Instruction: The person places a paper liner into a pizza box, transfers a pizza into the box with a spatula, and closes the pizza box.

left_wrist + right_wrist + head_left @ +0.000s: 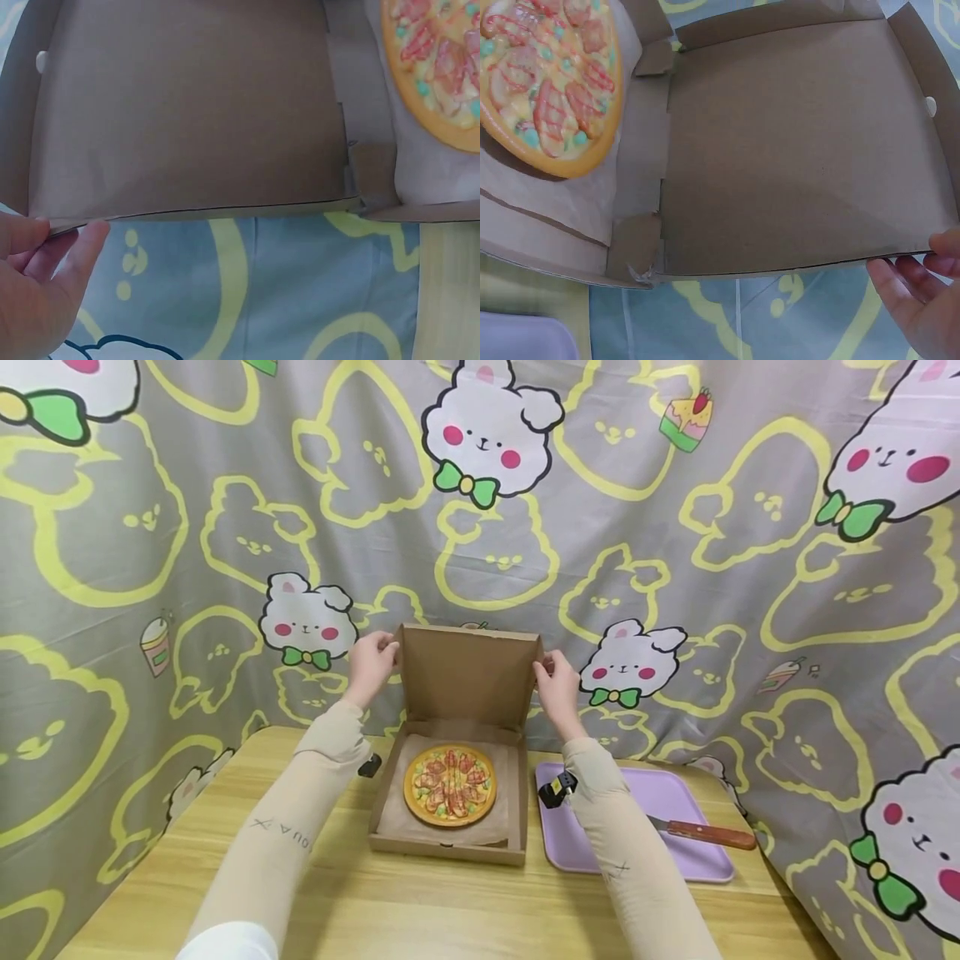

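Note:
A brown cardboard pizza box [480, 853] stands on the table with its lid [471, 672] raised upright at the back. In its base a round pizza [450, 785] with a golden crust lies on brown paper [397, 810]. My left hand [372, 664] pinches the lid's left side near the upper corner, thumb and fingers on its edge in the left wrist view. On the opposite side my right hand [557, 681] grips the lid's right edge near the top, fingertips [881, 274] under it in the right wrist view.
To the right of the box lies a purple tray [558, 852], partly hidden by my right forearm. A wooden-handled utensil [708, 833] rests across it, its handle over the tray's right edge. A patterned curtain [495, 560] hangs close behind the wooden table [420, 910].

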The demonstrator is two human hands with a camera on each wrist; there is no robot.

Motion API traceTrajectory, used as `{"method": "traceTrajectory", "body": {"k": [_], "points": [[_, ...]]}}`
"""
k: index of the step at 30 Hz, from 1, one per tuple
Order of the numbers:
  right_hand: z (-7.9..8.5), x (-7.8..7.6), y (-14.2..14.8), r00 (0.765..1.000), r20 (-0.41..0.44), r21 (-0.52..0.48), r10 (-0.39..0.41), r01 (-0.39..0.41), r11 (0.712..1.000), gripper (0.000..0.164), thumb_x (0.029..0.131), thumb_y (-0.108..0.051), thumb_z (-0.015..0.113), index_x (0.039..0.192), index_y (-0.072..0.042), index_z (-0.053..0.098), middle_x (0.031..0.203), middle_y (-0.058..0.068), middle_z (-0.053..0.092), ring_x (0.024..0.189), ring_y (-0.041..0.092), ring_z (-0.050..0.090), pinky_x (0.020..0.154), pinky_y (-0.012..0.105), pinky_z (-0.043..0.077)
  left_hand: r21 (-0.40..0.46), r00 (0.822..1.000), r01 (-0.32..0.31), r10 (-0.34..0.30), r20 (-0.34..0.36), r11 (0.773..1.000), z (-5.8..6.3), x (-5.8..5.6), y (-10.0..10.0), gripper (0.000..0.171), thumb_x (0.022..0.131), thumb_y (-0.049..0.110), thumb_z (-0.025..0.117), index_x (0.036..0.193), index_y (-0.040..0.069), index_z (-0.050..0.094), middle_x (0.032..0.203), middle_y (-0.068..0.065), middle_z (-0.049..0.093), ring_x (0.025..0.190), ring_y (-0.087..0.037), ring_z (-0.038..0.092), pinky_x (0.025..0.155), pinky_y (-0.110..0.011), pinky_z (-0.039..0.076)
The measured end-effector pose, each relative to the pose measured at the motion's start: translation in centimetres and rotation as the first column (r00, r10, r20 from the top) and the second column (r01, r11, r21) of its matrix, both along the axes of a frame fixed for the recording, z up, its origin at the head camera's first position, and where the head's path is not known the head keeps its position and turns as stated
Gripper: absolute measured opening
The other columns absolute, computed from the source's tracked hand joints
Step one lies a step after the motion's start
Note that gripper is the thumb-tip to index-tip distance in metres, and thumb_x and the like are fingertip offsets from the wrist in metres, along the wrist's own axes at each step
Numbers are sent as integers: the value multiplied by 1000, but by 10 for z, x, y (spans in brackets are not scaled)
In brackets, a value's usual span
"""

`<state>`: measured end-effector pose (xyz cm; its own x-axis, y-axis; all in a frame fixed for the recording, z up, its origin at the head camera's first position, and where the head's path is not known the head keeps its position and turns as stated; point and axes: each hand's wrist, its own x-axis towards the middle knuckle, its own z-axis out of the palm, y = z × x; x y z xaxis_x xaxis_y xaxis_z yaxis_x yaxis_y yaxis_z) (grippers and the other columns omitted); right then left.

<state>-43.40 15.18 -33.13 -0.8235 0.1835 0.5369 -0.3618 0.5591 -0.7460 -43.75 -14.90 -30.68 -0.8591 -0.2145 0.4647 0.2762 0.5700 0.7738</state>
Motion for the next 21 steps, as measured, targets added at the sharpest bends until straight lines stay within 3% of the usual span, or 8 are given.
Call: {"method": "traceTrajectory", "body": {"k": [6,13,21], "points": [[-9,12,2,1000,13,-10,6,-5,1000,17,92,-13,61,100,2,60,100,22,67,93,32,67,79,39,58,68,995,88,-90,39,994,-7,14,-3,22,96,9,56,109,-7,63,104,-24,66,88,-35,69,75,-32,61],[-26,29,6,994,76,-31,83,-81,996,13,88,-7,59,99,0,57,94,21,67,83,30,68,67,28,59,-27,992,116,-114,55,993,-18,32,-8,23,94,8,59,111,-7,61,105,-25,68,83,-34,71,70,-31,59],[-40,49,6,992,91,43,87,-91,995,17,83,-8,64,98,-3,59,91,15,69,84,24,63,74,28,49,-77,987,141,-135,82,987,-33,53,-21,21,87,6,61,105,-5,62,99,-24,68,85,-33,68,78,-39,55]]}}
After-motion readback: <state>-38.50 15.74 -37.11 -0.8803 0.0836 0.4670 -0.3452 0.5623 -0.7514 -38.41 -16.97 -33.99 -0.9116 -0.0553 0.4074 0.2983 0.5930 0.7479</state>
